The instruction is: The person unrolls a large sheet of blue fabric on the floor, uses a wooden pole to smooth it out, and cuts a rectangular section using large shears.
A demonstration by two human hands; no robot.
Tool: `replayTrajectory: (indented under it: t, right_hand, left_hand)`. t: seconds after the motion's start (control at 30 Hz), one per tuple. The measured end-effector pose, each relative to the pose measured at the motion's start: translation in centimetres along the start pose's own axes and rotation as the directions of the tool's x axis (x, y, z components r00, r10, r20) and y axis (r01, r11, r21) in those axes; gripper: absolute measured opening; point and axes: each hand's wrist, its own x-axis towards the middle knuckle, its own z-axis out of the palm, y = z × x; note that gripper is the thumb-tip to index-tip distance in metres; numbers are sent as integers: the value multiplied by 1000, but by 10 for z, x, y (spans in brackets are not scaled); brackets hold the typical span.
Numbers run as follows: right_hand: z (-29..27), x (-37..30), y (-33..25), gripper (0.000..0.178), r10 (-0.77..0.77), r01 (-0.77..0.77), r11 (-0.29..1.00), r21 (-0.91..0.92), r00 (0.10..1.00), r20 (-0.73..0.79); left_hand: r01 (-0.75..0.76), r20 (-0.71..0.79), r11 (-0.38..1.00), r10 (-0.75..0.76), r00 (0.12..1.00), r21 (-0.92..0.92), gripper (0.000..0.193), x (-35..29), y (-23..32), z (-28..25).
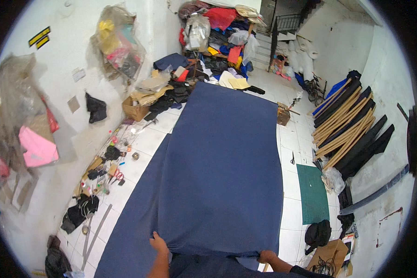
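While its near edge was held, blue cloth [222,167] covered the middle floor [292,208].
The left hand [160,243] and right hand [267,256] had fingers clamped on it; uneven pulling risked creasing it.

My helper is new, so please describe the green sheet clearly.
Start from the large blue fabric in the centre. On the white floor to its right lies the sheet: a flat green rectangle, unlike the black bundle below it.
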Motion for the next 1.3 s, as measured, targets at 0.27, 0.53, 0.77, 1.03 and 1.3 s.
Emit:
replayTrajectory:
  t: [0.27, 0.53, 0.77, 1.03, 1.3]
  right_hand:
    - [204, -78, -43, 50, -22, 23, 999, 50, 1000, -17]
    - [324, -156, -98, 52, 11, 0, 997, 77, 990, -141]
    - [409, -226, -140, 64, -111, 87, 987, -137, 978, -177]
    - [433, -308, -128, 84, 1, 6, 995, -95, 998, 71]
    - [516, -356, -204, 94, 37, 7, 991, -133, 946, 323]
  left_hand:
    - [-38, -99, 972, 63, 993, 232, 56, -58, -27, -191]
    - [-38, -94, 971, 62, 994, 237, 53, -46, -78, -341]
    - [64, -29, 941, -58, 998, 331, 59, -60, -80, -481]
    - [102, -53, 985, -95, 994, 142, 57, -91, -135, -603]
    - [-91, -38, 977, 100, 994, 195, 56, -114, -146, -681]
